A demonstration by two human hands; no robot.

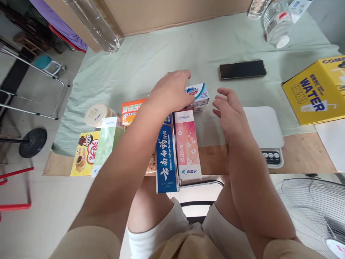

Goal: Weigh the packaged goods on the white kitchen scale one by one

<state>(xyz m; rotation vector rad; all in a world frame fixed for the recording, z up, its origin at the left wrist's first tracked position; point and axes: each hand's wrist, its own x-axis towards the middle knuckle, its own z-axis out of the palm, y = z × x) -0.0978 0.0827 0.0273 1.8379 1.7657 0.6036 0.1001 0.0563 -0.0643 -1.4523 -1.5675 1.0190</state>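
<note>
My left hand (172, 90) is closed on the left end of a white and blue Safeguard soap box (198, 92), its fingers partly hiding it. My right hand (229, 109) is just right of that box, fingers loosely bent and apart, holding nothing. Below the soap box a pink toothpaste box (188, 145) and a blue Yunnan Baiyao toothpaste box (165, 158) lie side by side, the blue one sticking out past the table edge. Under and beyond my left forearm are an orange box (131, 108), a green toothpaste box (107, 138), a yellow snack box (84, 153) and a Dove jar (97, 115).
A black phone (242, 69) lies on the green cloth (151, 61). A white kitchen scale (264, 129) is beside my right forearm, with a yellow carton (315, 91) further right. Clear bottles (277, 23) lie at the back right, and a clear plastic cylinder (94, 25) at the back left.
</note>
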